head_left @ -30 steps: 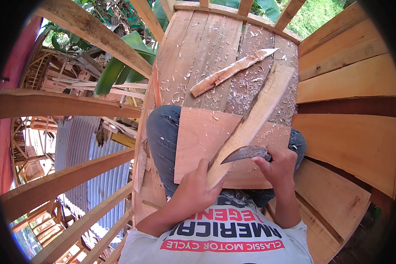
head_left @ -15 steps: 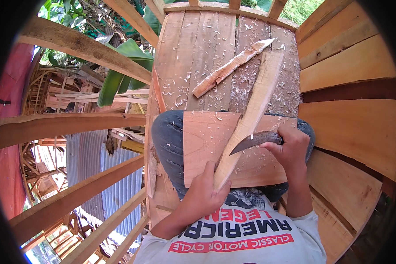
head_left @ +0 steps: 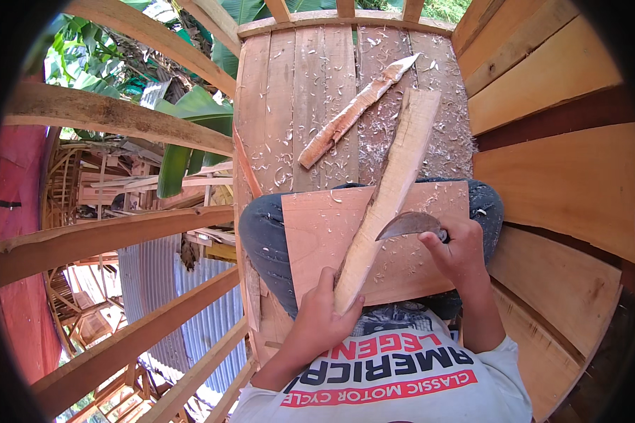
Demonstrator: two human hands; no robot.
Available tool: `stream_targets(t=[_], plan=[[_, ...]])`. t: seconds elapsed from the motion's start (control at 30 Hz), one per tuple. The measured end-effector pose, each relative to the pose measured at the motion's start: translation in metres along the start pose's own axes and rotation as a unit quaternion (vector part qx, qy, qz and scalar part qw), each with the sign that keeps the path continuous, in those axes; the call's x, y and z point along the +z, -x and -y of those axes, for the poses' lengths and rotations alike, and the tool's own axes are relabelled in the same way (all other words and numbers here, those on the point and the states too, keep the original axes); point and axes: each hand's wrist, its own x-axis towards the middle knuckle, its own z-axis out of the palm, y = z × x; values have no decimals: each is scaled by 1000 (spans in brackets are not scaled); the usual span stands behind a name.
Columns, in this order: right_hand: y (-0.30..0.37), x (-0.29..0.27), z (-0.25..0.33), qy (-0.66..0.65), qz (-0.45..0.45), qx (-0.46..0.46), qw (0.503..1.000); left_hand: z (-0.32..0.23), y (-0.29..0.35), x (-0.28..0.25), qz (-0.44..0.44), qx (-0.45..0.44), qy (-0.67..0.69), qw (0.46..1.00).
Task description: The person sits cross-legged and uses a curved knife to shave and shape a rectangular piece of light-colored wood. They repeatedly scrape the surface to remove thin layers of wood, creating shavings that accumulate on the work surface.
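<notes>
My left hand (head_left: pixel 324 315) is closed round the near end of a long wooden stick (head_left: pixel 389 201), which slants away from me to the far right. In my right hand (head_left: pixel 458 252) is a knife with a curved blade (head_left: pixel 410 225), gripped by its handle. The blade's tip lies at the right edge of the stick; I cannot tell whether it touches. Beneath both, a flat square board (head_left: pixel 317 233) rests across my lap, with a few shavings on it.
Beyond my knees, a second wooden piece with a pale pointed end (head_left: pixel 360 111) lies on the plank floor (head_left: pixel 282 84) among many curled shavings. Slatted rails (head_left: pixel 113 229) stand at my left, a board wall (head_left: pixel 557 190) at my right.
The knife has turned in my right hand, showing more of the blade's flat side, and its tip sits slightly farther up the stick. The whole view has shifted a little.
</notes>
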Motion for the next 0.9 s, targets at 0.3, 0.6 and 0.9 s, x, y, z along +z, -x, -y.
stream_targets(t=[0.3,0.6,0.9], plan=[[2,-13,7,57,-41,-36,997,-10,-3,-6,-57,42,-83,994],[-13,-34,-15,115,-114,11,987,-9,9,3,0,26,-58,998],[-10,-17,-14,116,-74,-3,991,-5,14,6,8,45,-58,997]])
